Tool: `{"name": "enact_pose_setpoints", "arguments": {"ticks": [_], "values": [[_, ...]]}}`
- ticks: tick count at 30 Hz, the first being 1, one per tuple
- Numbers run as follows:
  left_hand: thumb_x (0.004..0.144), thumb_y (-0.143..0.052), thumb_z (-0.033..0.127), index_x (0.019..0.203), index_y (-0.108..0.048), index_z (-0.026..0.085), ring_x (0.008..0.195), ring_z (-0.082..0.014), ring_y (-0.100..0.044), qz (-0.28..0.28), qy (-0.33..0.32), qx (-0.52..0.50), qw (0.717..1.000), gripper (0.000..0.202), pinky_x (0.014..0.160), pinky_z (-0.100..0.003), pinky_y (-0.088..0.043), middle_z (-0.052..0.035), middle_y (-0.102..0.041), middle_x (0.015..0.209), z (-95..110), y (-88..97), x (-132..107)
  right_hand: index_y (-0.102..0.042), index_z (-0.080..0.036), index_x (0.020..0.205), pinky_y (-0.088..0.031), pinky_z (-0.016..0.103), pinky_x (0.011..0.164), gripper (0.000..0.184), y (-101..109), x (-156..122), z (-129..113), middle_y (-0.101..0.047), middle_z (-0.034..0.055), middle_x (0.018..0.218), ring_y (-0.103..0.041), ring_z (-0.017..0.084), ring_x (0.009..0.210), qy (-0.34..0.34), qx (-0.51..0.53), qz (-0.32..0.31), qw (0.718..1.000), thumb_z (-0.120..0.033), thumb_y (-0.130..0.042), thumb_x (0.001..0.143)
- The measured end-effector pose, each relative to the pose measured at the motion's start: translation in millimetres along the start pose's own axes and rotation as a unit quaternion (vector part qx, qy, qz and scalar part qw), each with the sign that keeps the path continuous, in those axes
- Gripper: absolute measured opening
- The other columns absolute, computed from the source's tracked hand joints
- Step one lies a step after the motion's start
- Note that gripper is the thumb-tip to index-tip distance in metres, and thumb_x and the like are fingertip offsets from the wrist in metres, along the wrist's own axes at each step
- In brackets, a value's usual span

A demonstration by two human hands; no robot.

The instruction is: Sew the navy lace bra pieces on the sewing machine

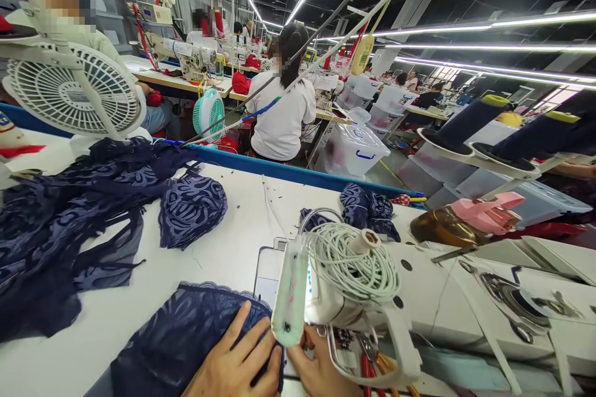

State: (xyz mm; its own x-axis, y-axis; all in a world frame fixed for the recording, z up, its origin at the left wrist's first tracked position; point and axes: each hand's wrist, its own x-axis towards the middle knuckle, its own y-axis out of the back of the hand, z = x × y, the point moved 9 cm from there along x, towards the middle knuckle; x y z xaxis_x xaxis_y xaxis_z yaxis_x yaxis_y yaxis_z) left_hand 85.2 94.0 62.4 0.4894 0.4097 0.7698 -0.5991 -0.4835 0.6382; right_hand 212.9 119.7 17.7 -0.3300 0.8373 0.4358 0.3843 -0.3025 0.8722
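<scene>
We see the left hand [233, 363] lying flat, fingers spread, on a piece of dark navy lace fabric [181, 338] at about six o'clock on the white worktable [233, 229]; it presses the cloth rather than pinching it. The right hand [321, 369] sits just beside it toward five o'clock, mostly hidden under the head of the white sewing machine [433, 298], so we cannot tell whether it is open or gripping. The fabric's scalloped edge reaches the machine's needle area, touching both hands.

On the machine head rests a coil of pale green-white cord [354, 260]. At nine o'clock a large heap of the same navy lace pieces [69, 223] covers the table, and a smaller navy bundle [367, 208] lies at one o'clock beyond the machine. A white desk fan [69, 90] stands at ten o'clock. At two o'clock, dark thread cones with yellow tops [470, 121] stand on a rack, with a pink plastic clip [487, 211] near them.

At twelve o'clock, well apart, a person in a white shirt [282, 115] sits facing away at another station.
</scene>
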Motion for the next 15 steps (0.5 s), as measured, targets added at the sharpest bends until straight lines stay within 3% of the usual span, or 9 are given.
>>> {"name": "enact_pose_setpoints", "arguments": {"ticks": [6,11,15], "values": [[0.098,-0.056,0.029,0.093,-0.072,0.015,0.093,-0.0186,-0.071,-0.008,-0.008,-0.003,1.0,0.022,0.124,-0.054,-0.016,-0.0026,-0.076,0.096,-1,-2.1,0,-0.075,-0.031,0.105,-0.054,0.029,0.06,0.026,-8,-3,2,-0.075,0.004,0.086,-0.071,0.022,0.07,-0.029,0.004,-0.022,0.999,-0.029,-0.051,0.097],[0.097,-0.057,0.026,0.094,-0.073,0.016,0.096,-0.02,-0.07,-0.018,-0.005,-0.009,1.0,0.019,0.123,-0.06,-0.01,-0.0014,-0.077,0.101,0,-2.6,3,-0.066,-0.023,0.114,-0.057,0.034,0.076,0.023,-18,-10,5,-0.07,0.004,0.102,-0.067,0.017,0.083,-0.066,0.035,-0.051,0.996,-0.038,-0.054,0.101],[0.094,-0.06,0.024,0.093,-0.073,0.016,0.101,-0.021,-0.068,-0.021,-0.002,-0.008,1.0,0.015,0.122,-0.063,-0.008,-0.0022,-0.077,0.102,1,-1.2,4,-0.065,-0.025,0.115,-0.056,0.037,0.085,0.02,-27,-12,8,-0.066,0.0058,0.117,-0.065,0.018,0.095,-0.106,0.073,-0.067,0.989,-0.036,-0.056,0.101]]}}
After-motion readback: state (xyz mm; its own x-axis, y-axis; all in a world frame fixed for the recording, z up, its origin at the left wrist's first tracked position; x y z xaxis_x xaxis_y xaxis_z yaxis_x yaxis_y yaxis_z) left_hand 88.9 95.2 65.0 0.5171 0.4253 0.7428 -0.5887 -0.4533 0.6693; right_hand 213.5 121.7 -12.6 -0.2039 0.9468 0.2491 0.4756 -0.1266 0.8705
